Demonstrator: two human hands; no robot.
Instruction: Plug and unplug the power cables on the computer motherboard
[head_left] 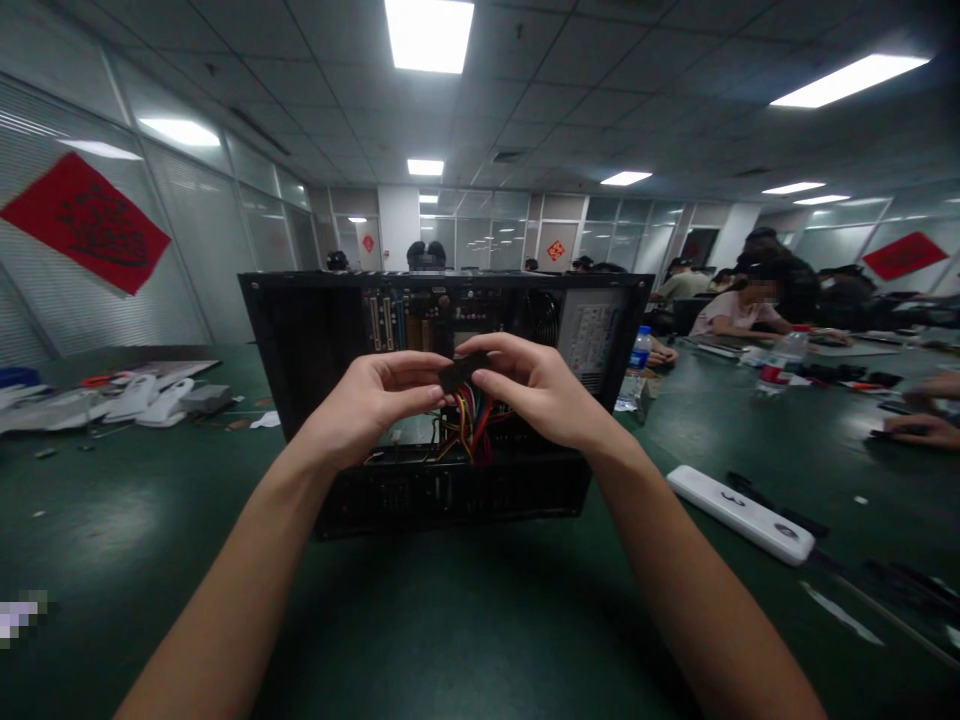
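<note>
Both hands (457, 395) pinch small black connector (459, 374); coloured wires (472, 425) trailing.

1. The scene is being viewed through a single head-worn camera, facing forward and slightly downward.
2. The open black metal computer case (300, 340) is being framed centrally, close by, on the dark green tabletop (450, 620).
3. The room beyond is being taken in widely.

Green table (135, 560), glass partition walls (202, 230), ceiling light panels (428, 32)
</note>
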